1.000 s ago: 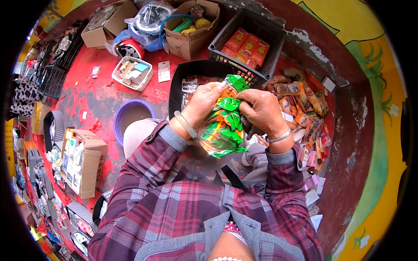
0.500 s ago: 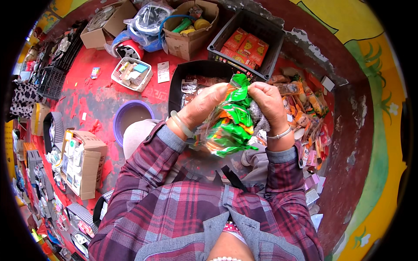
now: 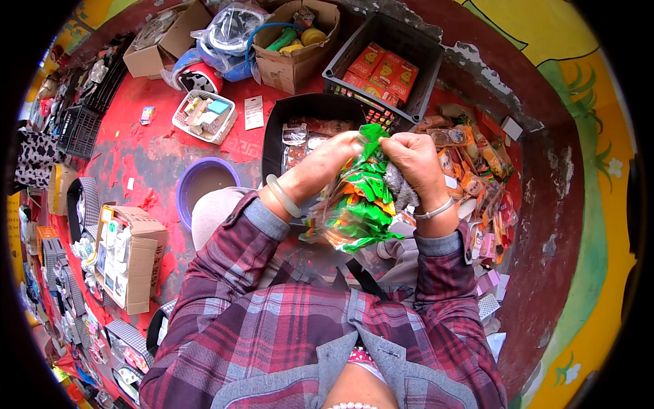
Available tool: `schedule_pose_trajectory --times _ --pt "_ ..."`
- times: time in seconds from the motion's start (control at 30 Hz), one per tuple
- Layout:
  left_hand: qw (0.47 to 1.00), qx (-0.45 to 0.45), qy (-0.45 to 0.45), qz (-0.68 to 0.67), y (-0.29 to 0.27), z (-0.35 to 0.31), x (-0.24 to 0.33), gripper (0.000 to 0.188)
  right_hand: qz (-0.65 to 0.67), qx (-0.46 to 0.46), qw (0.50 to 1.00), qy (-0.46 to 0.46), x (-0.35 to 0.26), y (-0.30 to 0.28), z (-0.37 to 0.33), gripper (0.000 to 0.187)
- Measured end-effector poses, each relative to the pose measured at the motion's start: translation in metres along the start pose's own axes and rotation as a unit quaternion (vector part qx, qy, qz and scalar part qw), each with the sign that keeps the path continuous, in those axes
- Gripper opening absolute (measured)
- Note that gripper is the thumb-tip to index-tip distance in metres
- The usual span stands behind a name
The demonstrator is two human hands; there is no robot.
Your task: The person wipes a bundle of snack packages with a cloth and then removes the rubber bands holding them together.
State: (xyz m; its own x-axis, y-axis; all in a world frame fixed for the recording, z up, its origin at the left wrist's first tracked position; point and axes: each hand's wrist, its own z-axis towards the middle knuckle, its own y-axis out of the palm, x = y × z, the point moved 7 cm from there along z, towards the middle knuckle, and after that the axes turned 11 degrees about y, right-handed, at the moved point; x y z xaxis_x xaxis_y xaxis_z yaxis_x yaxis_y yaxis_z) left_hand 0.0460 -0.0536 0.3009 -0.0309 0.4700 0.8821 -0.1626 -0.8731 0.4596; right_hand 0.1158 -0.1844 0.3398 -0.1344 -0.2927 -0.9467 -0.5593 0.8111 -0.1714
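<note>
A crinkled green plastic bag (image 3: 368, 204), with orange patches and clear film at its left side, hangs in front of my chest. Its narrow upper end is pinched between my left hand (image 3: 320, 165) and my right hand (image 3: 417, 162), both closed on it. Whether the orange is print or contents I cannot tell. Beneath my right hand a grey fuzzy piece (image 3: 400, 187) shows, partly covered by the bag and fingers. Behind my hands stands a black open bin (image 3: 274, 133) with several wrapped packets (image 3: 296, 136) in it.
At right lies a heap of packaged snacks (image 3: 470, 160). Beyond the bin, a grey crate (image 3: 426, 85) holds orange boxes. A purple basin (image 3: 187, 177) of murky liquid and a white basket (image 3: 182, 121) stand at left, near an open cardboard box (image 3: 139, 273).
The green bag has sunk slightly, and its upper end is bunched more narrowly. My right hand has shifted slightly left, its knuckles turned more upward. Both hands keep hold of the bag.
</note>
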Motion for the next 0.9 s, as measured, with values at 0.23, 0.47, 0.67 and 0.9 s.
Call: schedule_pose_trajectory --times 0.23,0.47,0.67,0.9 --pt "0.995 -0.042 0.059 0.069 0.022 0.001 0.020 0.043 -0.017 0.043 0.999 -0.028 -0.002 -0.011 0.000 0.025" --pt "0.984 -0.061 0.020 0.164 0.005 0.000 0.008 0.036 -0.039 0.033 0.997 -0.061 -0.016 -0.003 -0.010 0.024" --pt "0.995 -0.023 0.091 0.041 0.005 0.002 0.006 0.045 0.062 -0.041 0.997 -0.003 -0.007 -0.017 -0.001 0.022" --pt "0.989 -0.087 0.092 0.071 0.021 -0.001 0.018 0.042 0.115 -0.076 0.990 0.010 0.000 -0.021 0.004 0.016"
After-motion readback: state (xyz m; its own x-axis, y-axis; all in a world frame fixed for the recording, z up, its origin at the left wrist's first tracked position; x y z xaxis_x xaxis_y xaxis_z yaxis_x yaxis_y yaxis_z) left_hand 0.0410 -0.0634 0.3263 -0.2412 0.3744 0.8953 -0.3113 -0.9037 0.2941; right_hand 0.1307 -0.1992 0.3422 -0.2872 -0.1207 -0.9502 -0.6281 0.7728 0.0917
